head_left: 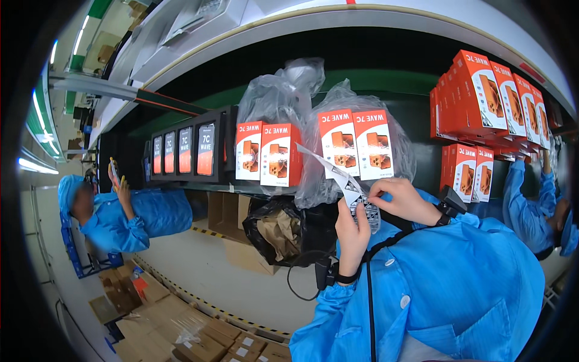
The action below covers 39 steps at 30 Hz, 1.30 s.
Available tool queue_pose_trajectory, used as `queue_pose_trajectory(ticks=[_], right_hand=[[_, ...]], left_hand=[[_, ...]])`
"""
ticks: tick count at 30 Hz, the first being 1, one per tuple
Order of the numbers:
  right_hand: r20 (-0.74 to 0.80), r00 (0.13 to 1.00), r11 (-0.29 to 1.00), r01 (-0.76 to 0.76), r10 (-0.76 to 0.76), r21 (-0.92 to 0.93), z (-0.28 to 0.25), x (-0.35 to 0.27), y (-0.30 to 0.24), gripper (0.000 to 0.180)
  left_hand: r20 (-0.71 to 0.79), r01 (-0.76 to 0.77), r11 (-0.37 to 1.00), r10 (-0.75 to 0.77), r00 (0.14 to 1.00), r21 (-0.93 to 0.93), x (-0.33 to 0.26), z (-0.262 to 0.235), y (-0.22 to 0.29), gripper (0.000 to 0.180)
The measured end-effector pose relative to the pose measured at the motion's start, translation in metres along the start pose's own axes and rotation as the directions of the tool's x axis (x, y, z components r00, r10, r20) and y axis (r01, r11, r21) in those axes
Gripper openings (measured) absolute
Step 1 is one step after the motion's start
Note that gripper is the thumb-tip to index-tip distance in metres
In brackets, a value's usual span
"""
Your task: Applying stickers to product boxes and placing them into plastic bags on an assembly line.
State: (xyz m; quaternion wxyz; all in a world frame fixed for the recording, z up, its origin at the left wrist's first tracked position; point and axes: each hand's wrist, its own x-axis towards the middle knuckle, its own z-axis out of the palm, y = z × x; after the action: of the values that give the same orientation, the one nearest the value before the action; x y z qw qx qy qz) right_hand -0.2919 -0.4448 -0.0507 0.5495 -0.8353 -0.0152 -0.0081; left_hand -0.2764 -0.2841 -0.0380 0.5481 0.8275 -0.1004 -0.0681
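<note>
Clearly, both hands are at one sheet, which is up in front of the person's chest, at the near edge of the counter [426, 160]. The left hand [353, 234] holds the sheet [351, 192] near its lower end, thumb on the face and the fingers closed about it. The right hand [401, 199] is narrow, its thumb and forefinger pinched together at the sheet's right edge. Black triangular patterns cover the lower part of the sheet; its plain white end bends up and to the left, in front of the boxes. A dark device is strapped at each wrist, over or beside the blue sleeves.

Beyond the sheet, a pair of orange-and-white boxes [370, 142] lies on a clear bag [395, 114]. Just left of it is another pair [281, 161], with a second clear bag [268, 99] behind. Farther left, a black tray [222, 142] carries four phones [205, 149] in a row. On the right are a larger stack of boxes [482, 96] and, nearer, two more boxes [465, 174]. A shelf [386, 17] runs above.

Below the counter, left of the left hand, a black bin bag [256, 232] contains crumpled brown paper [279, 234], beside an open carton [227, 218]. A co-worker [160, 212] in blue at the left holds up something thin and flat; another co-worker [531, 205] is at the far right. Brown cartons [205, 345] lie at the lower left.
</note>
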Motion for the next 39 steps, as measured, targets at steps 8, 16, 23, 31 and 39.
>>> queue_pose_trajectory(ticks=[8,16,23,31,39], right_hand=[[0.090,0.985,0.986,-0.154,0.148,0.061,0.001,0.040,0.075,0.010],[0.142,0.984,0.987,-0.085,0.104,-0.133,0.006,0.056,0.096,0.009],[0.111,0.990,0.988,-0.070,0.085,-0.136,0.007,0.053,0.093,0.009],[0.078,0.996,0.975,-0.030,0.048,-0.221,0.012,0.051,0.094,0.009],[0.432,0.882,0.609,-0.451,0.189,0.652,0.006,0.042,0.056,0.019]], left_hand=[[-0.264,0.102,0.991,-0.074,0.962,0.091,0.006,-0.004,-0.024,0.021],[-0.261,0.114,0.990,-0.090,0.961,0.078,0.004,-0.003,-0.027,0.022],[-0.232,0.133,0.986,-0.107,0.967,0.100,0.004,-0.002,-0.026,0.022],[-0.235,0.116,0.990,-0.094,0.968,0.081,0.006,-0.002,-0.023,0.021],[-0.199,0.166,0.942,-0.229,0.953,-0.291,0.004,-0.001,-0.027,0.020]])
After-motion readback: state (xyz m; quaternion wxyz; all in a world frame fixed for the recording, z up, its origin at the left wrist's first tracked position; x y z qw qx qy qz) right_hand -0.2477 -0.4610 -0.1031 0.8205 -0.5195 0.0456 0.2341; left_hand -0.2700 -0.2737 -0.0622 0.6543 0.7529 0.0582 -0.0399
